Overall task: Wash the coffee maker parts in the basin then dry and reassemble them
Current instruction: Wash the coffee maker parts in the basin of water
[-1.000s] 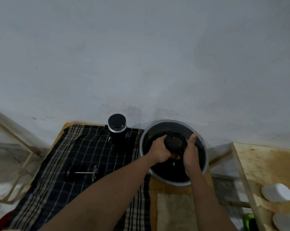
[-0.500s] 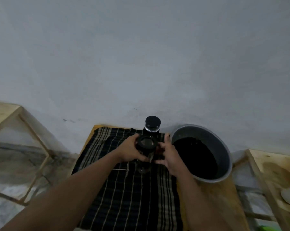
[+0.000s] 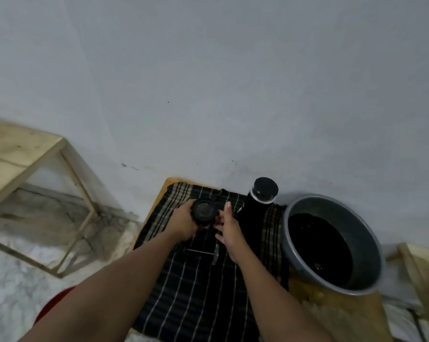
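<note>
My left hand (image 3: 183, 224) curls round the black coffee maker part (image 3: 204, 211), held over the far end of the striped cloth (image 3: 196, 297). My right hand (image 3: 229, 229) is flat-fingered just beside it, holding nothing. The basin (image 3: 364, 233) sits to the right.

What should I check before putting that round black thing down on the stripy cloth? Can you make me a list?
1. Left hand grips the round black part: ok.
2. Right hand free, fingers straight beside it: ok.
3. Cloth spread out underneath: ok.
4. Metal rod lies on the cloth, apart from the hands: ok.
5. Part dry: cannot tell.
6. Tall black jar upright: ok.
</note>
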The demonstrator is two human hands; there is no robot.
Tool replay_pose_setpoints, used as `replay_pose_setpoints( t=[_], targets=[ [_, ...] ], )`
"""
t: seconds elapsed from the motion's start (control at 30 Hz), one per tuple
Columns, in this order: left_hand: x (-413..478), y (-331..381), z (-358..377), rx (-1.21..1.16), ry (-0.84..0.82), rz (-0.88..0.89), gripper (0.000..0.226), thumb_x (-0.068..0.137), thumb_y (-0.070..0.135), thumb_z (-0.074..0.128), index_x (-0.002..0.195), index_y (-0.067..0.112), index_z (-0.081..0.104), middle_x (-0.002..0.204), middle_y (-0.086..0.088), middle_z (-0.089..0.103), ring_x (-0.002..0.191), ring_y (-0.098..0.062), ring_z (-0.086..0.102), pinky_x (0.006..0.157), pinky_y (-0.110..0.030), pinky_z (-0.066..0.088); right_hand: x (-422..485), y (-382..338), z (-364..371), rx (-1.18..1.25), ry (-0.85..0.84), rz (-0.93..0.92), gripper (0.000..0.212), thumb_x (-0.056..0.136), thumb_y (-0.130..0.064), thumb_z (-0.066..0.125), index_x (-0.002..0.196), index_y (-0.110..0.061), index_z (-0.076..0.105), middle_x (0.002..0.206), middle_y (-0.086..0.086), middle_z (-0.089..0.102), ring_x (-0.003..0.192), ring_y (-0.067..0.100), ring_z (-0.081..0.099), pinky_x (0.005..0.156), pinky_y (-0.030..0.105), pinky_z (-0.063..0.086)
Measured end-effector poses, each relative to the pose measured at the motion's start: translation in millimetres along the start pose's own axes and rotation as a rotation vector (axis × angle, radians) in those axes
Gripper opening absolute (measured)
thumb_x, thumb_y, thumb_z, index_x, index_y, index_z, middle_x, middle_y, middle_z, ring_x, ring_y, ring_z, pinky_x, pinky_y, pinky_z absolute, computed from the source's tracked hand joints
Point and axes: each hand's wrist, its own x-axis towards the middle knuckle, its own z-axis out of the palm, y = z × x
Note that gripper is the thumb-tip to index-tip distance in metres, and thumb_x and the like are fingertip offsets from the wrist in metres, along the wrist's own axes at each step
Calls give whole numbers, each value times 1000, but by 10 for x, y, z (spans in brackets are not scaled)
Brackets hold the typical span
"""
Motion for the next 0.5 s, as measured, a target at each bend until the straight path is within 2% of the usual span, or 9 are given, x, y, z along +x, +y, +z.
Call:
replay_pose_setpoints(
  t=[0.23,0.37,0.43,0.5],
  targets=[
    [37,-105,90,-13,32,-87,70,69,22,93,130,16,59,121,-3,70,114,-24,65,94,-33,53,86,70,26,37,-34,26,78,100,-68,18,155,-17,38,159,7,41,145,25,41,118,49,29],
    [23,-110,131,-7,2,-124,72,76,18,89,137,11,53,128,-7,67,120,-26,62,91,-24,44,101,158,14,40,-63,38,74,100,-68,18,158,-25,32,164,3,31,149,25,34,120,49,27],
    [1,-85,114,5,-45,-129,78,76,16,87,142,10,47,131,-8,65,124,-27,60,93,-25,44,81,197,-26,17,-63,21,70,101,-67,22,157,-27,32,160,-3,35,147,23,36,118,48,30],
    [-13,-63,85,-21,-70,-111,88,70,20,86,145,11,42,133,-8,62,128,-30,58,98,-28,48,63,240,-117,-43,15,-26,55,105,-56,35,150,-26,44,147,-8,47,135,21,49,114,43,39]
  ],
)
